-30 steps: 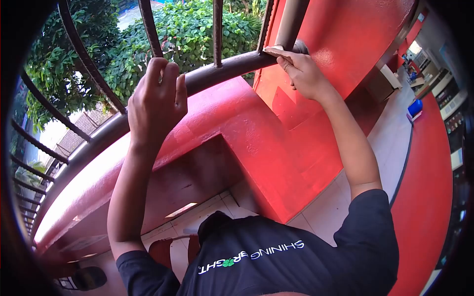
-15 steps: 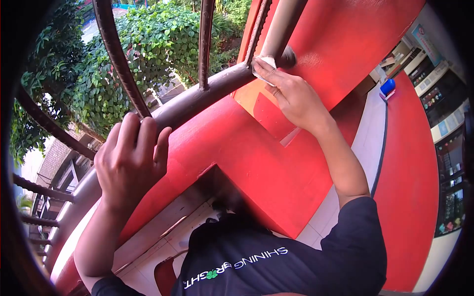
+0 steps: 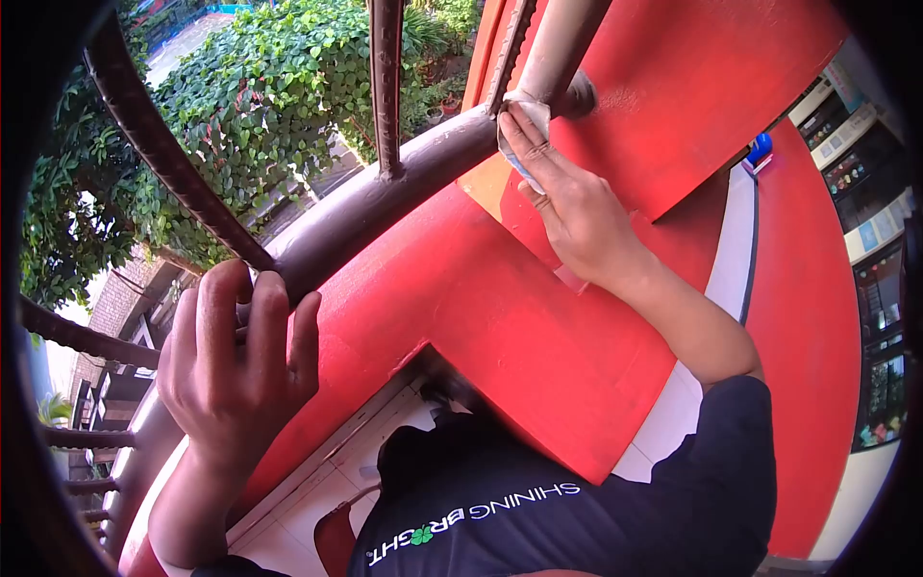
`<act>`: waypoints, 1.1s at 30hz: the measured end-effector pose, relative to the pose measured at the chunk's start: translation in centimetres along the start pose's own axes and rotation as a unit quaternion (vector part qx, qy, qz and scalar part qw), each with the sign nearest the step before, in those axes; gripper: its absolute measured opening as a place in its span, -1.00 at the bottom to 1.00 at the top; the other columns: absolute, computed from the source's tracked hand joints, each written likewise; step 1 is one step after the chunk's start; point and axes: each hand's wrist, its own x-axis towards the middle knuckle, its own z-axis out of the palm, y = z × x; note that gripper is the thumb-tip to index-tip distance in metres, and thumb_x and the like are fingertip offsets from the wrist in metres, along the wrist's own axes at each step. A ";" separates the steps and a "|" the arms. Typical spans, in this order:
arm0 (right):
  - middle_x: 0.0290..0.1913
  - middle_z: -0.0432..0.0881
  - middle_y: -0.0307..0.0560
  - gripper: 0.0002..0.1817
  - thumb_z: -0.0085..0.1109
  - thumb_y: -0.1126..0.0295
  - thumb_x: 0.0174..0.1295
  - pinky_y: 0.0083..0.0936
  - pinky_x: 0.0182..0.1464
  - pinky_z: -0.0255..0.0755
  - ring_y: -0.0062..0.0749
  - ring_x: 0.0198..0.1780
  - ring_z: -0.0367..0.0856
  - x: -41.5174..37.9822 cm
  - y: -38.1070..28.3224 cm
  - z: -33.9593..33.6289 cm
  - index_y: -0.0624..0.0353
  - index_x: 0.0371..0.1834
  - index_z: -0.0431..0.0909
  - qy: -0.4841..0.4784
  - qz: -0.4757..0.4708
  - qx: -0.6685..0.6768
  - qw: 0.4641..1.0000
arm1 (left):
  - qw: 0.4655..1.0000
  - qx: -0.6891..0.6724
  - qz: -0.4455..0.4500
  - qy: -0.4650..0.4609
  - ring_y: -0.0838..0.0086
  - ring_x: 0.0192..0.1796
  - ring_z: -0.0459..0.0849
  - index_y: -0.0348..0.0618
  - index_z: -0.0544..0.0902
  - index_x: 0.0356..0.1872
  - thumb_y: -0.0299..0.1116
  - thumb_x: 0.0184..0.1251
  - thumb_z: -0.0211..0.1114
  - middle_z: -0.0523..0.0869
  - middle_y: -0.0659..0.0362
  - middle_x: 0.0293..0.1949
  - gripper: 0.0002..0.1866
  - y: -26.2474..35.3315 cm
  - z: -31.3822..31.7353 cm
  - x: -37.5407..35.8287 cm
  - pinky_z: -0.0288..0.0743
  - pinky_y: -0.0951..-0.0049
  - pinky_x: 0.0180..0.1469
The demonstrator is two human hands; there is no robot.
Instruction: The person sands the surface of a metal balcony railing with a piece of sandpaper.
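Observation:
My left hand [image 3: 236,361] is curled over the thick dark brown rail [image 3: 356,216], close to the foot of a ribbed upright bar [image 3: 163,159]. Near the rail's far end, my right hand [image 3: 586,221] presses a crumpled whitish cloth [image 3: 538,117] against the metal with its fingers stretched along it. The cloth lies at the joint where a slanting round post [image 3: 562,48] meets the rail. Part of the cloth is hidden under my fingers.
Below the rail runs a red wall [image 3: 461,279] with a ledge and a corner. Further ribbed bars [image 3: 386,87] rise from the rail, with leafy bushes [image 3: 260,96] beyond. A blue object [image 3: 760,149] sits on the ledge at the right. Pale floor tiles [image 3: 317,490] show below.
My view has shifted slightly. The right hand stays at the rail joint, its fingers straighter, and more of the cloth hangs below them. My left hand keeps its hold on the rail.

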 end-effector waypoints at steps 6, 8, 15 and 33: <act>0.59 0.36 -0.16 -0.37 0.07 0.41 0.48 -0.11 0.16 0.70 0.03 0.31 0.60 -0.4 -0.9 0.5 -0.15 0.62 0.31 0.037 -0.032 0.011 0.999 | 1.000 -0.006 0.003 -0.007 0.38 -0.36 0.61 -0.13 0.68 -0.23 -0.26 0.24 0.51 0.62 0.15 -0.21 -0.77 0.0 -0.2 -0.1 0.47 0.39 -0.42; 0.55 0.42 -0.14 -0.41 0.08 0.41 0.48 -0.12 0.16 0.69 0.01 0.30 0.62 0.5 0.2 -0.3 -0.15 0.58 0.37 0.027 -0.021 0.041 0.999 | 1.000 -0.001 0.010 0.003 0.39 -0.37 0.60 -0.13 0.68 -0.23 -0.26 0.22 0.51 0.62 0.16 -0.22 -0.77 0.1 -0.1 -0.2 0.44 0.39 -0.43; 0.35 0.64 -0.05 -0.58 0.06 0.37 0.52 -0.22 0.18 0.67 0.01 0.21 0.71 -0.6 -1.8 -0.1 0.00 0.40 0.58 0.095 -0.031 0.061 0.993 | 0.998 -0.032 0.041 0.034 0.40 -0.40 0.60 -0.15 0.67 -0.23 -0.41 0.19 0.49 0.62 0.16 -0.23 -0.82 0.0 0.0 -0.5 0.45 0.37 -0.45; 0.51 0.42 0.03 -0.48 0.00 0.36 0.56 -0.01 0.28 0.56 0.14 0.30 0.59 -0.7 -3.3 1.7 -0.01 0.57 0.37 0.086 0.077 -0.004 0.993 | 1.000 0.021 -0.012 -0.004 0.40 -0.44 0.78 -0.16 0.52 -0.37 -0.45 0.37 0.19 0.63 0.15 -0.49 -0.91 3.7 5.6 6.0 0.73 0.42 -0.52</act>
